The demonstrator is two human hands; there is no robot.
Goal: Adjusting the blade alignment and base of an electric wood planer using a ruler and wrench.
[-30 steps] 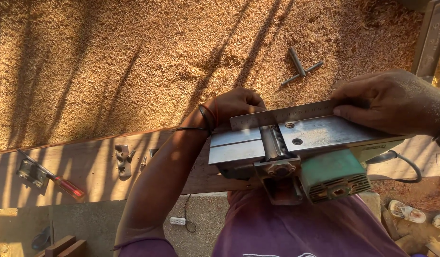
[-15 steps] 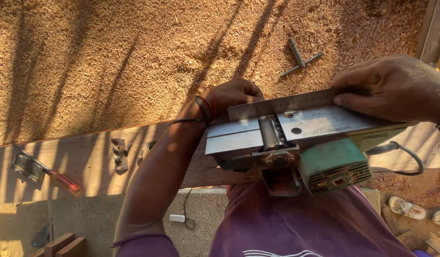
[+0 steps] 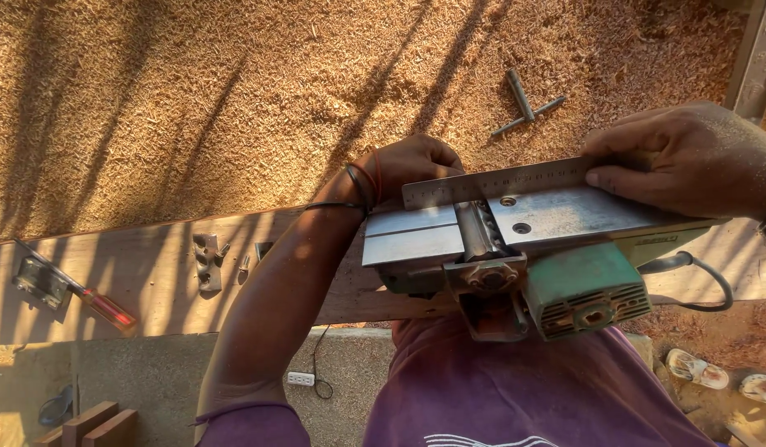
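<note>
A green electric hand planer (image 3: 581, 285) lies upside down across my lap, its metal sole (image 3: 515, 223) facing up with the cutter drum in the middle. My left hand (image 3: 412, 165) grips the far left end of the planer from behind, fingers curled. A steel ruler (image 3: 490, 182) lies on edge along the sole's far side. My right hand (image 3: 689, 161) presses on the ruler's right end, fingers flat over it and the sole.
A long wooden plank (image 3: 143, 281) crosses in front of me, carrying a red-handled screwdriver (image 3: 105, 308), a metal plate (image 3: 37, 281) and small metal parts (image 3: 207, 261). Sawdust covers the ground beyond, with a T-shaped wrench (image 3: 528, 103) on it. Sandals (image 3: 697, 368) lie at lower right.
The planer and both hands have shifted slightly down and left in view. The grip on the planer and ruler stays the same.
</note>
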